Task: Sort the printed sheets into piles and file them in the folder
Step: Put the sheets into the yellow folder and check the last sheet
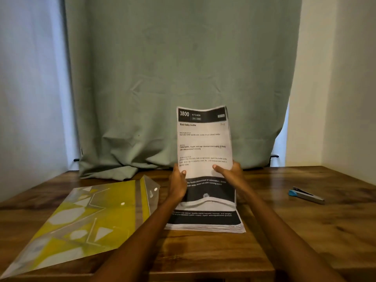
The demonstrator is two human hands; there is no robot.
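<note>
Closest to the table's [203, 255] front edge there's bare wood between the two forearms, and just past it the stack of printed sheets [205, 222] lies flat, roughly mid-table. Right above that stack both hands have a bundle of sheets [203, 143] stood up on end, its bottom edge sagging down onto the stack. The left hand [177, 185] grips the bundle's left edge low down, thumb on the printed face, and the right hand [231, 171] does the same on the right edge, thumb across the front, fingers curled behind, so most of the paper sticks up above the grip. Top sheet reads "3800 KITCHEN" and "Wash baby bottle". Off toward the front left corner the yellow patterned plastic folder [81, 222] lies flat at an angle, flap end near the left hand but not touching it. Toward the right edge a blue and silver stapler [306, 195] sits well apart from the papers with open wood around it. A grey-green curtain [173, 78] drapes onto the back edge.
</note>
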